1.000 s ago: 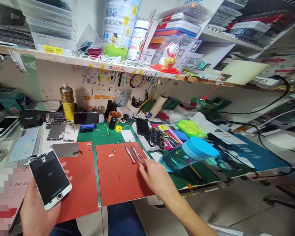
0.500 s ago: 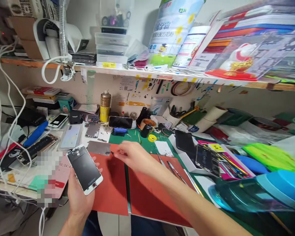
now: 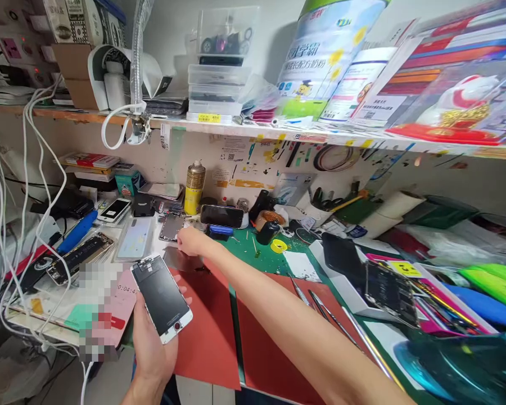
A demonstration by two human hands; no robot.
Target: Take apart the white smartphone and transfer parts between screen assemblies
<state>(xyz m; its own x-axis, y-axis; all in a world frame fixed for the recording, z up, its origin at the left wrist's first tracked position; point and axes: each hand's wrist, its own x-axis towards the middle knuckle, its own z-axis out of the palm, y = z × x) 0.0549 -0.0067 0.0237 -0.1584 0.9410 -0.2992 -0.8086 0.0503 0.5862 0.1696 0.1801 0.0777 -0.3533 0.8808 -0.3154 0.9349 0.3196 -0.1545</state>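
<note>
In my left hand [image 3: 154,343] lies a phone screen [image 3: 162,295] with a white frame and a round button hole, its dark side up and tilted. The fingers of that hand wrap round its edge. My right hand [image 3: 189,242] is stretched far forward, with its fingers closed at the near right edge of a dark grey phone-sized plate [image 3: 169,226] with small parts on it. Whatever its fingertips hold is too small or hidden to make out. Just below that hand, a thin grey sheet [image 3: 181,260] lies at the far edge of the red mat [image 3: 206,326].
Tweezers [image 3: 299,289] and other slim tools lie on the right of the mat. Beyond them stand a white box [image 3: 341,292] with phone parts and a blue bottle [image 3: 430,360]. White cables [image 3: 25,169] hang at left. A shelf [image 3: 244,129] overhangs the back.
My right hand has moved from the grey sheet's right end, forward and left to the dark grey plate. My left hand still holds the phone screen. The camera has turned slightly left.
</note>
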